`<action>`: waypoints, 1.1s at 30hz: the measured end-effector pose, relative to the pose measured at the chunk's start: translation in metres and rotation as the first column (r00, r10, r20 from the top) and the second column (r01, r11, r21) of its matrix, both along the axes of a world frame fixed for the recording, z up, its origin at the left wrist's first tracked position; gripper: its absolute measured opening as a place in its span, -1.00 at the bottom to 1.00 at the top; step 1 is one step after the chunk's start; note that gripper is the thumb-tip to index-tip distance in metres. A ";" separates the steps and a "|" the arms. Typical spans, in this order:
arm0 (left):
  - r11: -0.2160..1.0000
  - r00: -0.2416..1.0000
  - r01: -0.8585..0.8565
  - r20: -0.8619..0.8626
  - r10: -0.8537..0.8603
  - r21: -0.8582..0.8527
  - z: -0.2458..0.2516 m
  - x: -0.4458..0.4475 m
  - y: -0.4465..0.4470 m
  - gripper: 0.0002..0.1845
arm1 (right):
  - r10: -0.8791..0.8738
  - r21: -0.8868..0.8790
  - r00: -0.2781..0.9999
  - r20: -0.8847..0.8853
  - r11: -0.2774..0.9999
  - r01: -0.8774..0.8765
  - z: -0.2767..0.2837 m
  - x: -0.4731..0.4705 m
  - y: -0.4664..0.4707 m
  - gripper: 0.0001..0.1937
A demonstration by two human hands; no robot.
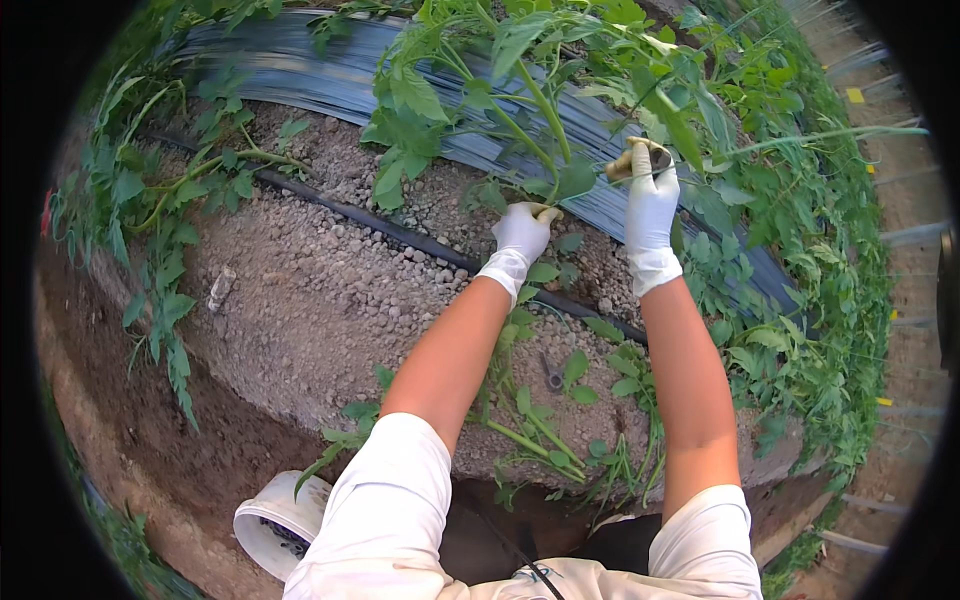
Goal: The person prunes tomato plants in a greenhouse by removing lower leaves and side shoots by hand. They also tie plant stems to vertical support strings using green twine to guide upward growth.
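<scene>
My left hand [523, 232], in a thin white glove with stained fingertips, pinches at the base of a leafy green plant, probably tomato, whose stem [546, 112] rises from the soil; what exactly lies between the fingers is hidden. To the right, my right hand [651, 180], gloved alike, has its fingers curled around a small dark object and a thin green twine [825, 138]. That twine runs off to the right, and a short length shows between the two hands near the stem.
A black drip hose [390, 227] crosses the stony soil bed. Behind it lies silvery-blue plastic film [285, 64]. Cut stems [536, 442] and a small dark clip [553, 373] lie nearer me. A white bucket [259, 551] with dark small pieces leans at lower left. Dense plants [810, 285] stand right.
</scene>
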State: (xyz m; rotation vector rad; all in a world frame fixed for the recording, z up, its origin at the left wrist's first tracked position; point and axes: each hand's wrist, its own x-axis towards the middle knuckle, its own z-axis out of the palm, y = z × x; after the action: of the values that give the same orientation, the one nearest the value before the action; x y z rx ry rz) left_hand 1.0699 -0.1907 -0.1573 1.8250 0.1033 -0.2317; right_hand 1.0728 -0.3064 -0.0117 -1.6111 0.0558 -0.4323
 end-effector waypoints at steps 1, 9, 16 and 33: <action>0.999 1.000 -0.005 -0.009 0.004 -0.050 0.001 0.000 0.000 -0.79 | 0.013 0.056 0.992 -0.125 0.998 -0.006 0.003 -0.016 -0.004 -0.78; 0.968 0.999 -0.013 -0.032 0.006 -0.249 -0.004 0.001 -0.002 -0.80 | 0.140 -0.186 0.772 -0.620 0.930 -0.318 -0.029 -0.082 -0.008 -0.67; 0.971 0.999 -0.033 0.017 0.038 -0.236 -0.006 -0.002 -0.004 -0.80 | -0.037 -0.476 0.705 -0.709 0.762 -0.439 -0.029 -0.061 0.004 -0.44; 0.976 0.987 -0.153 0.030 0.160 -0.152 0.001 -0.005 -0.011 -0.77 | -0.112 -0.542 0.662 -0.741 0.681 -0.492 -0.040 -0.041 -0.005 -0.45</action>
State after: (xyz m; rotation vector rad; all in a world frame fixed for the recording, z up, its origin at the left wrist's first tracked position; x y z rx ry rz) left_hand 1.0649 -0.2019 -0.1565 1.6624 0.1946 -0.0870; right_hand 1.0317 -0.3114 -0.0513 -2.4683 0.3458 0.5089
